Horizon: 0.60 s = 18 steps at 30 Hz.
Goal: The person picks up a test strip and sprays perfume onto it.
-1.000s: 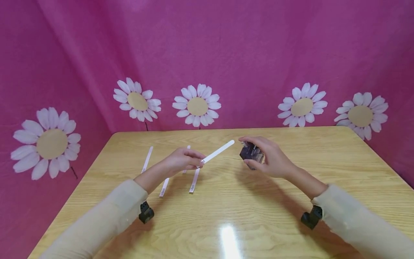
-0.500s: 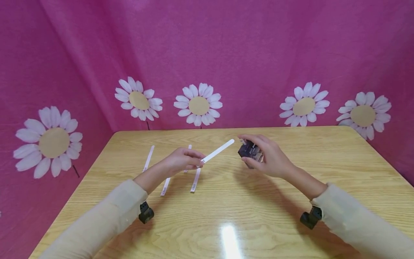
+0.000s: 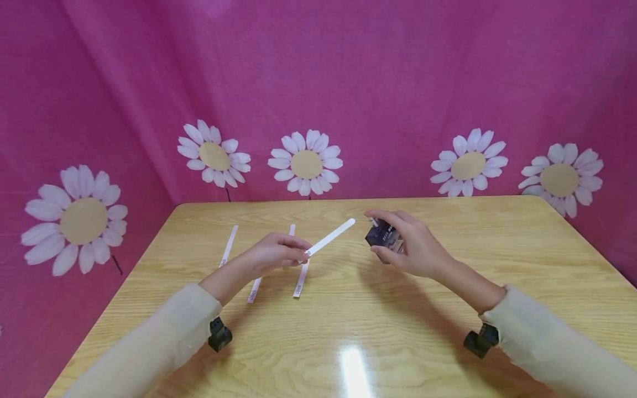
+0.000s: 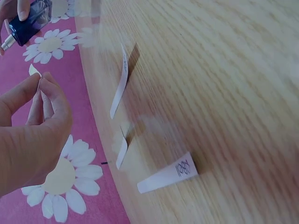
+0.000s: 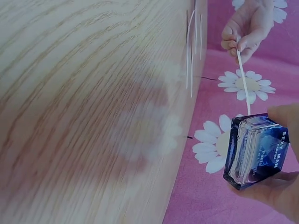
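My left hand [image 3: 278, 254] pinches a white perfume test strip [image 3: 332, 236] by its near end, thumb against fingers. The strip slants up to the right above the table. Its free end points at a dark blue glass perfume bottle [image 3: 382, 236], a short gap away. My right hand [image 3: 423, 246] grips that bottle, thumb below and index finger reaching over the top by the silver spray nozzle [image 4: 8, 43]. Printed lettering shows on the bottle [image 5: 257, 149] in the right wrist view. Below my left hand, more paper strips [image 3: 301, 281] lie on the table, partly hidden by it.
The wooden table [image 3: 318, 326] ends at a pink curtain [image 3: 378, 88] printed with white daisies. In the left wrist view one strip [image 4: 168, 175] carries handwritten letters at its end. A bright light reflection lies on the table's near part.
My left hand and its strip have shifted slightly left and toward me, widening the gap to the bottle. The bottle is turned a little, and its nozzle shows more.
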### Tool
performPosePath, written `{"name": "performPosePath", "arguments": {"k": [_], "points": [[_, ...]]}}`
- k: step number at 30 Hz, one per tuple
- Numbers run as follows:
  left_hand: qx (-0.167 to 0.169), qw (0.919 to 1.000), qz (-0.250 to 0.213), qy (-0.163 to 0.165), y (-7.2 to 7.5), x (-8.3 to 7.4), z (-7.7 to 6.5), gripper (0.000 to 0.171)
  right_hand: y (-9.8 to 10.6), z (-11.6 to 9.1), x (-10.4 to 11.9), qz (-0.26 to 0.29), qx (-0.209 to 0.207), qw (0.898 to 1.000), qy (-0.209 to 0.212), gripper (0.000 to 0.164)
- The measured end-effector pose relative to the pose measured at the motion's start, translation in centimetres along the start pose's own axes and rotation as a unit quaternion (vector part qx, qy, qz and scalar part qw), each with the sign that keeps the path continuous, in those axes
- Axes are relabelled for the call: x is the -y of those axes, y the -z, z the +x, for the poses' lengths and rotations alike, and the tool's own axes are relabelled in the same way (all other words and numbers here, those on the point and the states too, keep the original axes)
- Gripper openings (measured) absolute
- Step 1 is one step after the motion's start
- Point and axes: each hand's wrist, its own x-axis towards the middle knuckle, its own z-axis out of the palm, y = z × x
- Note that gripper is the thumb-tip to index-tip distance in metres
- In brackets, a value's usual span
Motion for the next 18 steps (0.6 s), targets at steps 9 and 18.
{"name": "performPosePath", "arguments": {"k": [9,18], "points": [[-0.011,0.9998,-0.017,-0.006,1.5,1.3,-1.0,0.038,1.0,-0.8,-0.5,-0.011,-0.003,1.000,0.005,0.063],[-0.061,0.9981,-0.003,0.011,4.1,2.6,-1.7,0.039,1.6,-1.4,-1.6,-0.021,-0.032,0.999,0.004,0.067]]}}
